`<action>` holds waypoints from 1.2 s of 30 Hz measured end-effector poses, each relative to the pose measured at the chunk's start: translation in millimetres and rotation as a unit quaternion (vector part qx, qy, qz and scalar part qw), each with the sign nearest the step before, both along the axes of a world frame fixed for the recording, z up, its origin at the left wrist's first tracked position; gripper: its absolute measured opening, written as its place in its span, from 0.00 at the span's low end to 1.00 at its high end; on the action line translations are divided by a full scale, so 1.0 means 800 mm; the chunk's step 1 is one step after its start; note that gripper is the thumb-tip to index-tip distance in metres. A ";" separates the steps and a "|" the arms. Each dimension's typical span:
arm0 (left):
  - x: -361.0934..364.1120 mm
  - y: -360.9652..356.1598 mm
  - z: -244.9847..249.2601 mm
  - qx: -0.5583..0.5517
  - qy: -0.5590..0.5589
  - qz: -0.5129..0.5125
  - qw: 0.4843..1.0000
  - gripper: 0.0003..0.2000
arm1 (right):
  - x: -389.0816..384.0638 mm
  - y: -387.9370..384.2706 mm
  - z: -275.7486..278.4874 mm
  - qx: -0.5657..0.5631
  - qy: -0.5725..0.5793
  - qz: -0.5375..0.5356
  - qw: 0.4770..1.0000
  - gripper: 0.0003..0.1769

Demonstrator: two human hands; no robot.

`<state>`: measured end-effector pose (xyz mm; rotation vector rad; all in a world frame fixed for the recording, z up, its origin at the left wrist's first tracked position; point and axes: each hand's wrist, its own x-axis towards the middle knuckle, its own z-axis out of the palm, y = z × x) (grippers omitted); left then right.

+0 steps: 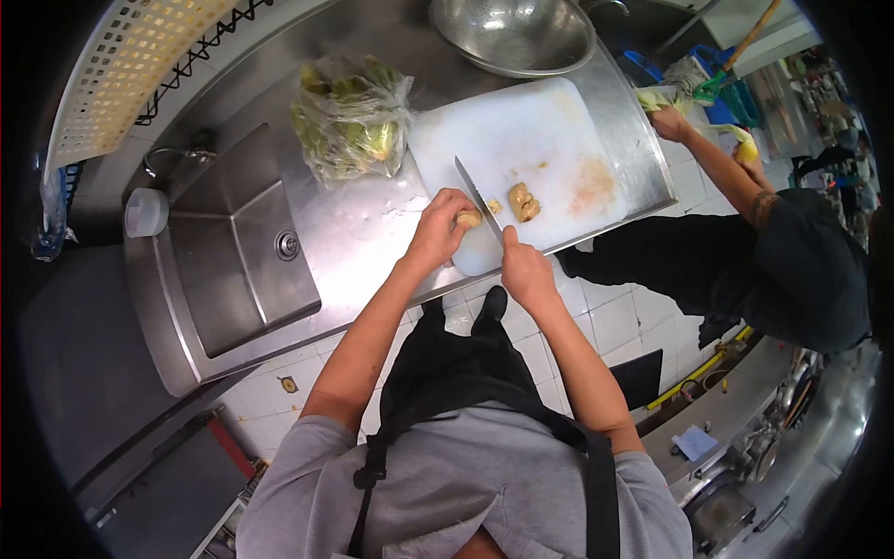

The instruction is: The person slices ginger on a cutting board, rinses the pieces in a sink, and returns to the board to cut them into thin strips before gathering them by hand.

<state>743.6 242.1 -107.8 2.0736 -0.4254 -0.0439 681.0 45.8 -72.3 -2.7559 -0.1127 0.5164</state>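
Observation:
My right hand (528, 275) is closed around the handle of a kitchen knife (472, 186), whose blade points away from me over the white cutting board (494, 121). Left of the blade, my left hand (440, 231) grips a pale piece of what looks like ginger root (468, 218) against the board, fingers curled close to the blade. Small yellowish cut bits (494, 206) lie just right of the blade. Further right rests a larger knobby brown ginger piece (524, 202). An orange-brown stain marks the right side of the board.
A plastic bag of green-husked corn (352, 121) lies left of the board. Behind stands a metal bowl (517, 33). A sink (247, 242) with a plastic tub (146, 212) is at left. At right, another person (810, 252) holds a yellow corn cob (747, 149) with husk.

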 end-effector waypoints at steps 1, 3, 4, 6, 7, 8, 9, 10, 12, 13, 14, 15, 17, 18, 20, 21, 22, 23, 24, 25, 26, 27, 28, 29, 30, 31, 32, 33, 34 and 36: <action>-0.003 0.002 0.002 0.020 -0.039 0.029 0.999 0.17 | 0.003 0.000 0.002 -0.001 0.014 -0.001 1.000 0.14; -0.013 0.005 0.004 0.058 -0.113 0.084 0.988 0.17 | 0.004 -0.007 0.012 -0.005 0.046 -0.006 0.999 0.14; -0.016 0.007 0.004 0.022 -0.028 0.104 0.994 0.17 | 0.002 -0.011 0.013 -0.006 0.045 -0.003 0.999 0.14; -0.020 0.010 0.004 -0.052 0.143 0.142 0.978 0.17 | -0.008 -0.016 0.016 -0.010 0.042 0.005 0.999 0.15; -0.020 0.010 -0.006 -0.077 0.138 0.135 0.978 0.16 | -0.016 -0.017 0.021 -0.012 0.041 0.001 0.999 0.15; -0.017 0.010 -0.021 -0.103 0.133 0.128 0.977 0.16 | -0.022 -0.019 0.028 -0.014 0.038 -0.002 0.999 0.15; -0.013 0.009 -0.025 -0.128 0.126 0.121 0.976 0.16 | -0.026 -0.020 0.036 -0.016 0.035 -0.006 0.999 0.16; -0.010 0.008 -0.028 -0.111 0.120 0.125 0.979 0.16 | -0.032 -0.020 0.042 -0.010 0.036 -0.008 0.999 0.16; -0.006 0.005 -0.029 -0.078 0.106 0.132 0.982 0.16 | -0.043 -0.021 0.052 -0.001 0.038 -0.013 0.999 0.16; -0.004 0.003 -0.027 -0.076 0.114 0.139 0.981 0.15 | -0.049 -0.021 0.056 -0.011 0.039 -0.002 0.999 0.16; -0.002 0.000 -0.025 -0.074 0.120 0.144 0.980 0.15 | -0.053 -0.021 0.059 -0.020 0.038 0.008 0.999 0.15; 0.001 -0.002 -0.024 -0.071 0.126 0.149 0.978 0.15 | -0.055 -0.020 0.062 -0.030 0.038 0.018 0.999 0.15; 0.007 -0.003 -0.028 -0.072 0.120 0.138 0.981 0.14 | -0.058 -0.017 0.066 -0.057 0.022 0.031 0.998 0.14; 0.009 -0.004 -0.032 -0.073 0.117 0.133 0.982 0.14 | -0.059 -0.016 0.067 -0.070 0.015 0.038 0.997 0.13; 0.013 -0.004 -0.040 -0.074 0.118 0.131 0.982 0.14 | -0.058 -0.016 0.068 -0.080 0.013 0.042 0.996 0.12; 0.014 -0.005 -0.040 -0.074 0.118 0.130 0.982 0.13 | -0.058 -0.016 0.068 -0.084 0.012 0.045 0.995 0.11; 0.015 -0.005 -0.040 -0.082 0.131 0.131 0.979 0.13 | -0.057 -0.017 0.066 -0.074 0.013 0.043 0.996 0.11; 0.015 -0.006 -0.039 -0.089 0.143 0.132 0.977 0.14 | -0.056 -0.017 0.063 -0.064 0.015 0.041 0.997 0.11; 0.014 -0.007 -0.041 -0.097 0.157 0.134 0.974 0.14 | -0.057 -0.017 0.059 -0.054 0.018 0.040 0.998 0.11; 0.013 -0.009 -0.044 -0.122 0.156 0.132 0.971 0.13 | -0.055 -0.016 0.055 -0.044 0.021 0.035 0.998 0.11; 0.014 -0.012 -0.047 -0.147 0.153 0.129 0.969 0.12 | -0.049 -0.013 0.049 -0.034 0.024 0.031 0.999 0.12; 0.014 -0.012 -0.050 -0.172 0.151 0.126 0.965 0.12 | -0.041 -0.009 0.042 -0.024 0.027 0.026 0.999 0.12; 0.015 -0.011 -0.046 -0.143 0.142 0.120 0.972 0.11 | -0.030 -0.005 0.027 -0.017 0.021 0.021 0.999 0.12; 0.016 -0.009 -0.042 -0.112 0.131 0.112 0.979 0.11 | -0.015 0.000 0.009 -0.010 0.015 0.016 1.000 0.13; 0.018 -0.007 -0.039 -0.082 0.118 0.104 0.984 0.11 | -0.003 0.004 0.005 -0.003 0.007 0.011 1.000 0.14; 0.020 -0.004 -0.036 -0.105 0.156 0.098 0.977 0.10 | 0.004 0.003 0.005 -0.008 0.012 0.011 1.000 0.14; 0.023 -0.001 -0.034 -0.127 0.194 0.090 0.969 0.10 | 0.010 0.001 0.007 -0.014 0.017 0.009 1.000 0.15; 0.023 0.002 -0.034 -0.150 0.235 0.083 0.957 0.10 | 0.012 0.000 0.015 -0.021 0.024 0.008 0.999 0.16; 0.023 0.003 -0.034 -0.151 0.241 0.078 0.955 0.11 | 0.009 -0.003 0.028 -0.025 0.033 0.013 0.999 0.16; 0.023 0.006 -0.036 -0.156 0.254 0.069 0.952 0.11 | -0.005 -0.013 0.060 -0.034 0.052 0.022 0.998 0.16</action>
